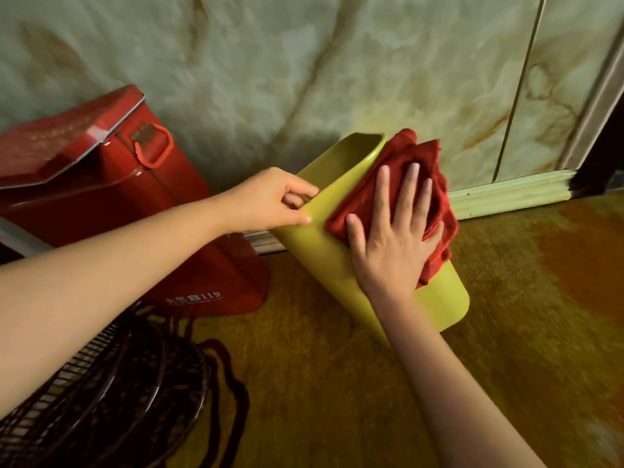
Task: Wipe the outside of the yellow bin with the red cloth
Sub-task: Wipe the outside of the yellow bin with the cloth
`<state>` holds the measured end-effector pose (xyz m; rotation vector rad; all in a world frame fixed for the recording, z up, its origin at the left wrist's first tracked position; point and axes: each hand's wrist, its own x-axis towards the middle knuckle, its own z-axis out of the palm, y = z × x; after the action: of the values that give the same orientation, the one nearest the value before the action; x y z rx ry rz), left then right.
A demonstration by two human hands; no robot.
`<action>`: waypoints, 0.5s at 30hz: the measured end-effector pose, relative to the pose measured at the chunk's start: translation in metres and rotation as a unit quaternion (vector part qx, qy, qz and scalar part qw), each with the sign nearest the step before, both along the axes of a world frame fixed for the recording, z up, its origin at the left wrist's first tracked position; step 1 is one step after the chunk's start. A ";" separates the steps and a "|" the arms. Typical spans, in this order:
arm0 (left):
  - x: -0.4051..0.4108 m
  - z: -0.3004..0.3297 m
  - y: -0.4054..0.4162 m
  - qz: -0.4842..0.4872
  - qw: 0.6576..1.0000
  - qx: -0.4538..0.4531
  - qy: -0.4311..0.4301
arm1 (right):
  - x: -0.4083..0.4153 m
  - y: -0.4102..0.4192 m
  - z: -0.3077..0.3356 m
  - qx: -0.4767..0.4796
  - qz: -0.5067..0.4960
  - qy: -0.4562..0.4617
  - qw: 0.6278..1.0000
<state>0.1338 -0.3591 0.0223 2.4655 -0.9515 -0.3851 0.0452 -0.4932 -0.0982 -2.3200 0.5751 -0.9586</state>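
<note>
The yellow bin (337,265) is sitting tilted on the floor (337,383) near the marbled wall (304,62), its open top leaning toward a red box (101,184). The left hand (270,201) is pinching the bin's rim. The right hand (391,238) is lying flat, fingers spread, pressing the red cloth (415,184) against the bin's outer side. What seems to be a dark wire basket (101,400) is lying nearby, blurred.

We see a pale marbled wall (304,62) meeting a light baseboard (510,194) above a worn amber floor (337,383); a red box (111,197) stands left, a dark wire fan guard (101,400) nearer us.
</note>
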 end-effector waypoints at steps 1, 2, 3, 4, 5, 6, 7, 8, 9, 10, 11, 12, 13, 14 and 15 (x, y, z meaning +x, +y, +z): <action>0.001 -0.001 0.001 0.000 1.000 -0.007 0.000 | 0.002 0.005 -0.002 -0.014 0.006 -0.002 1.000; 0.001 -0.002 0.003 -0.001 1.000 -0.012 0.005 | 0.003 0.006 -0.006 -0.033 0.016 0.000 0.999; 0.000 -0.002 0.004 -0.003 1.000 -0.014 0.015 | 0.003 0.004 -0.014 -0.051 0.024 0.003 0.998; -0.003 -0.001 0.004 -0.005 1.000 -0.015 0.026 | 0.000 0.001 -0.026 -0.062 0.027 0.007 0.998; -0.005 0.000 0.001 -0.005 0.999 -0.020 0.031 | -0.006 -0.004 -0.041 -0.056 0.021 0.012 0.998; -0.007 0.000 -0.003 -0.003 0.999 -0.028 0.030 | -0.015 -0.011 -0.057 -0.025 0.006 0.022 0.999; -0.007 -0.001 -0.009 0.003 0.999 -0.035 0.025 | -0.024 -0.018 -0.072 0.033 -0.020 0.032 0.999; -0.006 -0.002 -0.016 0.007 0.999 -0.034 0.017 | -0.032 -0.024 -0.084 0.115 -0.050 0.041 0.991; -0.006 -0.003 -0.023 0.011 1.000 -0.024 0.008 | -0.039 -0.029 -0.093 0.204 -0.083 0.043 0.974; -0.007 -0.002 -0.029 0.014 1.000 -0.011 0.001 | -0.042 -0.031 -0.098 0.281 -0.113 0.040 0.952; -0.007 -0.002 -0.034 0.016 1.000 -0.005 0.000 | -0.042 -0.029 -0.098 0.332 -0.133 0.033 0.933; -0.008 -0.001 -0.039 0.016 1.000 -0.007 0.010 | -0.039 -0.025 -0.092 0.357 -0.143 0.028 0.923; -0.009 0.000 -0.045 0.015 0.999 -0.017 0.025 | -0.035 -0.020 -0.081 0.357 -0.142 0.019 0.923; -0.011 0.000 -0.051 0.009 0.999 -0.028 0.039 | -0.028 -0.013 -0.068 0.332 -0.125 0.006 0.935; -0.013 0.001 -0.058 0.001 0.998 -0.034 0.047 | -0.021 -0.005 -0.054 0.284 -0.097 -0.011 0.954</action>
<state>0.1204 -0.4170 0.0231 2.3656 -0.9083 -0.4565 0.0246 -0.4986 -0.1521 -1.7589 0.9443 -0.7735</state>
